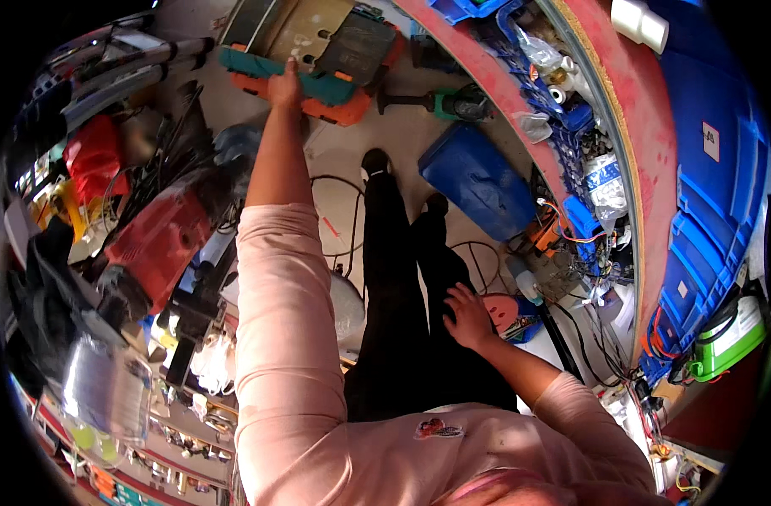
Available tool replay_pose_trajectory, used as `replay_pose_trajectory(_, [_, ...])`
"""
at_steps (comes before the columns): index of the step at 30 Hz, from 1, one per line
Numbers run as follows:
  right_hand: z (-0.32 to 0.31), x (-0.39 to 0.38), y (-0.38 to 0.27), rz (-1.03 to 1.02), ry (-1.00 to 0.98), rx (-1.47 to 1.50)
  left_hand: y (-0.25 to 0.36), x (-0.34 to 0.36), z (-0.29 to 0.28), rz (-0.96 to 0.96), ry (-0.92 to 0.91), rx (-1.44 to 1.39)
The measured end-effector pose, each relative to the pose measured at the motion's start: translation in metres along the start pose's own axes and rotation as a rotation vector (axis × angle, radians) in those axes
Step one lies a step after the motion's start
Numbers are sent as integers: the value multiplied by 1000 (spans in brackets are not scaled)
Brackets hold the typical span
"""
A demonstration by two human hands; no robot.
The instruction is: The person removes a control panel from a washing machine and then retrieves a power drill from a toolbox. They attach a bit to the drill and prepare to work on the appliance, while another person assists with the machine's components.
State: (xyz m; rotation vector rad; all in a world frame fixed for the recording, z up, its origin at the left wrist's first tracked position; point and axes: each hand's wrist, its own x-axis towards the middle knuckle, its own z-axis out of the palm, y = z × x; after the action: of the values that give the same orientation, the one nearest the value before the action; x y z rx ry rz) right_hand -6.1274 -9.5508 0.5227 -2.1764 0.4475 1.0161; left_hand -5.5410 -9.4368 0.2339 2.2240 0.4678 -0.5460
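Note:
At the top, my left hand [284, 83] reaches out along my extended arm and grips the edge of a teal plastic case [330, 87]. An orange case [343, 113] lies beneath it, and a beige-and-grey panel or lid [322, 34] sits on top. My right hand [470, 316] hangs beside my right thigh with fingers apart, holding nothing. A green power tool [453, 103] lies on the floor right of the stacked cases.
A blue plastic container [478, 181] stands right of my feet. A red bench [647, 194] curves along the right with blue bins [710, 253] and clutter. A red machine [158, 244], cables and tools crowd the left. A stool [347, 312] is partly hidden behind my left arm.

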Motion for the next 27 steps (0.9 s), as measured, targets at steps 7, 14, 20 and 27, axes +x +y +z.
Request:
replay_pose_trajectory(7, [-13, 9, -5, -13, -21, 35, -6, 44, 16, -61, -225, 341])
replay_pose_trajectory(14, [-6, 4, -4, 58, -59, 82, 20, -55, -11, 174, -123, 234])
replay_pose_trajectory(20, [-15, 5, 12, 23, -40, 86, -31, -240, -23, 406, -214, 421])
replay_pose_trajectory(27, [3, -17, 20, 28, -88, 126, -129, -428, 105, 242, -709, 537])
